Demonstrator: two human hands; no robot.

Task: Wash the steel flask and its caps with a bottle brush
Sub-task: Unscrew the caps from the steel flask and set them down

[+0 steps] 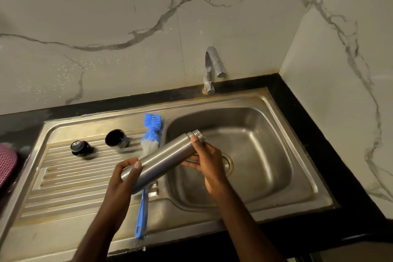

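Flask: a steel flask (163, 159) with its caps off is held in the air, lying nearly flat and tilted, its open threaded neck toward the basin and slightly raised, its base toward the drainboard. Whether anything is inside cannot be seen.
Left hand: the left hand (125, 176) cups the flask's base end, fingers curled round it and the thumb across the top.
Right hand: the right hand (209, 159) grips the flask just below the neck, thumb on top, fingers wrapped underneath.
Sink basin: the sink (265, 134) is stainless steel; its basin lies under the right hand and the flask's neck. The round drain (228, 165) shows just past the right hand's knuckles. No standing water can be made out.
Bottle brush: a blue bottle brush (151, 132) lies on the strip between drainboard and basin, passing beneath the held flask. Its blue and white bristles show beyond the flask; its blue handle runs back toward the person on the near side.
Caps: beyond the left hand, on the ribbed drainboard (63, 176), an outer cap (116, 138) lies tipped, its dark hollow showing. Farther left of it rests a black inner cap (80, 148) with a silver button, apart from the first.
Tap: a chrome tap (211, 70) stands at the wall beyond the right hand, no water running.
Edge: a pink mat (6, 164) sits far left of the left hand on the black counter (297, 100).
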